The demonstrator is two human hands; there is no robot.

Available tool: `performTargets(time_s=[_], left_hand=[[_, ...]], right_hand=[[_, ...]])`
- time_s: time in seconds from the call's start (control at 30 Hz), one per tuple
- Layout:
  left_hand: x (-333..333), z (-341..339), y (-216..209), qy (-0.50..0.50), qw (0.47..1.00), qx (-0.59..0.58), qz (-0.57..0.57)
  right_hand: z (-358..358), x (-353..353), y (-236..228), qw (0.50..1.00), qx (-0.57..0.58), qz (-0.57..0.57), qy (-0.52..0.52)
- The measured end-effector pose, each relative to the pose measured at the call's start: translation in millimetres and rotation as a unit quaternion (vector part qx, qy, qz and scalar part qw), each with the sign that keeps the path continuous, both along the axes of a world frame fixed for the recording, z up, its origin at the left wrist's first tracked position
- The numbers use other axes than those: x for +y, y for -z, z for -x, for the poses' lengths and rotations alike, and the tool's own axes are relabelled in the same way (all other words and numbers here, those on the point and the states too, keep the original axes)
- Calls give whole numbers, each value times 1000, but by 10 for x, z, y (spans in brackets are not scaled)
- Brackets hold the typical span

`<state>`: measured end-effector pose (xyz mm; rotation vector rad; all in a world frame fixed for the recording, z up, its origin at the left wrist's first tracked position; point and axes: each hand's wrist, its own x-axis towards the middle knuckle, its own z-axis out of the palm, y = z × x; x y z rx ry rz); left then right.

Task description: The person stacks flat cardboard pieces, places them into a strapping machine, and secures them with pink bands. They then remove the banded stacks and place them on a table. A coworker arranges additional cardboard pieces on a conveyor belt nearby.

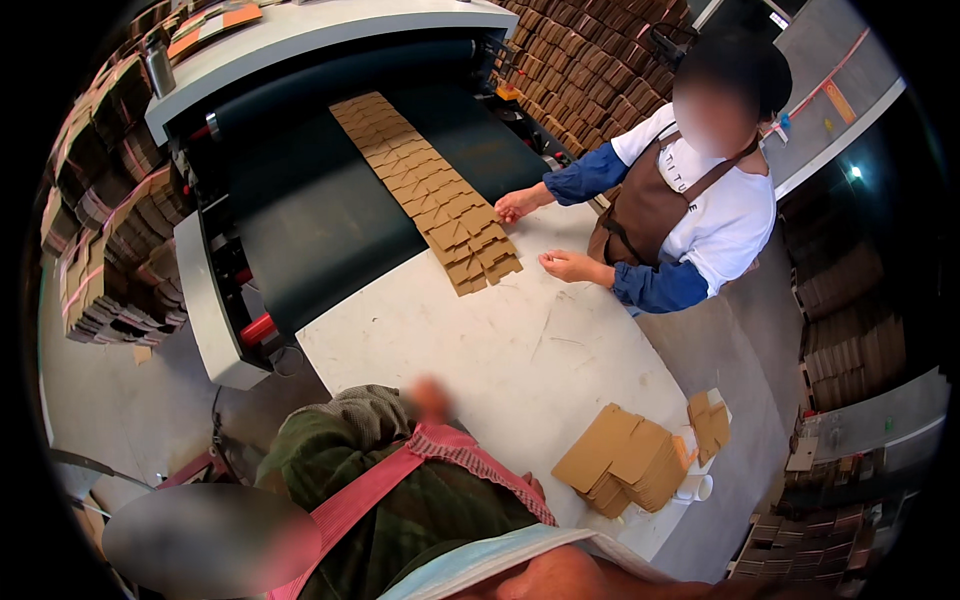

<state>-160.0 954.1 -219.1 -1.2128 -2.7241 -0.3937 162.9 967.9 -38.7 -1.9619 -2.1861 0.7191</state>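
White desk (480, 340) carries a shingled row of flat cartons (440, 200) fed off the belt (300, 220), and a co-worker's hand (520, 205) touches the row. The wearer's grips are out of view, so their state cannot be told. Gathering is judged the current step, and it calls for a forward reach.

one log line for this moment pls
own hands: not in view | co-worker's hand: at end of cardboard blank row | row: runs off dark belt onto table | blank stack: table edge

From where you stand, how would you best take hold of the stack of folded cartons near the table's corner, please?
Probably by the stack's two long sides, a hand on each, coming from above on the near side. The flat cartons lie fanned and leaning toward the table edge, so squeezing both sides should keep them from sliding apart.
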Motion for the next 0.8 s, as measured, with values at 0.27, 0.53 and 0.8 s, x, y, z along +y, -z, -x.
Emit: performTargets(time_s=[0.27,0.53,0.8], left_hand=[[-285,318,-2174,261,921,-134,258],[-417,274,-2422,283,904,-147,284],[-397,281,-2376,281,899,-176,287]], right_hand=[[-92,-55,366,996,-10,-92,-20],[16,-52,-61,997,2,-15,-72],[175,-134,-314,998,-53,-13,-1]])
